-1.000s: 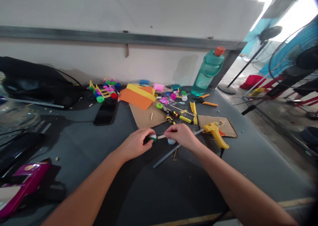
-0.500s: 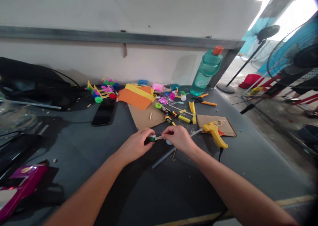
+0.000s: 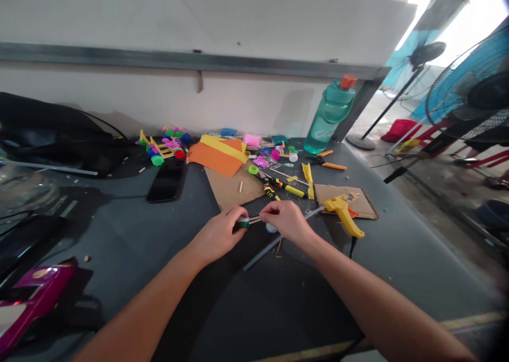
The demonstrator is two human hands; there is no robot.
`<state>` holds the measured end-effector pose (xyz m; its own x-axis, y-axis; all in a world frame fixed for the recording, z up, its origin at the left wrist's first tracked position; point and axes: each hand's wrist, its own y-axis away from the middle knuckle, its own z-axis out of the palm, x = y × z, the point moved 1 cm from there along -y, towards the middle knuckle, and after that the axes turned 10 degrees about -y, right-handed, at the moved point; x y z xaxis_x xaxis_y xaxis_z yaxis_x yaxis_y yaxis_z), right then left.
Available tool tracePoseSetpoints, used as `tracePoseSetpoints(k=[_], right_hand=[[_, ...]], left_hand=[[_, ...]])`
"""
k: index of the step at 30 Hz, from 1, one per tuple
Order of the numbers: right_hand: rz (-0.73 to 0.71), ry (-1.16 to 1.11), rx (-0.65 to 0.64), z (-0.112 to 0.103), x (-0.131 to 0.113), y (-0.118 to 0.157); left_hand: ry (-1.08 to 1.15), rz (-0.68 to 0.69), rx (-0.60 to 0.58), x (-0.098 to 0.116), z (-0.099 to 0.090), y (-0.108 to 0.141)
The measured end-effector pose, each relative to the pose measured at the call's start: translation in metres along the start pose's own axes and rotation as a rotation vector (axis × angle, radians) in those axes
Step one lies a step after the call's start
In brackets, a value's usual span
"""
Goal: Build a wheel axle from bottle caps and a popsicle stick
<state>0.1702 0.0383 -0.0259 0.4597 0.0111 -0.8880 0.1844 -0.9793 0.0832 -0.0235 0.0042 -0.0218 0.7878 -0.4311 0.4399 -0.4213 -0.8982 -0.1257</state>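
Head view: left hand (image 3: 218,235) pinches a green cap (image 3: 240,224) on a wooden stick (image 3: 254,220), right hand (image 3: 287,223) close by, pinching the stick's far end; steady, level fingers suit this. Beyond, a glue gun (image 3: 342,213) rests on cardboard (image 3: 332,193).

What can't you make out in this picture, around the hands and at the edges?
In the head view:
The left hand hides most of the green-and-white piece.
The right hand hides part of the pale blue cap and what its fingertips pinch.
The left edge cuts off the magenta package.
The right edge cuts off the fan.
The small coloured parts are too small to identify.
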Motion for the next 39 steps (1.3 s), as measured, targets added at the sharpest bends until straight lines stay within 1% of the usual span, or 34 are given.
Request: tracePoseSetpoints(k=[6,9,18,24,29,39], right_hand=[[-0.048,0.038,-0.011,0.002,-0.003,0.004],[-0.058,0.039,-0.019,0.002,-0.005,0.005],[0.023,0.023,0.011,0.002,-0.006,0.004],[0.033,0.009,0.020,0.003,-0.003,0.002],[0.032,-0.009,0.010,0.003,-0.007,0.003],[0.022,-0.009,-0.029,0.004,-0.007,0.005]], left_hand=[[-0.001,-0.050,-0.024,-0.001,0.002,0.000],[0.016,-0.061,-0.010,0.000,0.003,0.000],[0.051,-0.146,0.059,0.011,0.008,-0.002],[0.048,-0.127,0.132,0.010,0.014,-0.002],[0.044,-0.115,0.189,0.010,0.017,-0.002],[0.019,-0.076,0.244,0.008,0.022,-0.002]])
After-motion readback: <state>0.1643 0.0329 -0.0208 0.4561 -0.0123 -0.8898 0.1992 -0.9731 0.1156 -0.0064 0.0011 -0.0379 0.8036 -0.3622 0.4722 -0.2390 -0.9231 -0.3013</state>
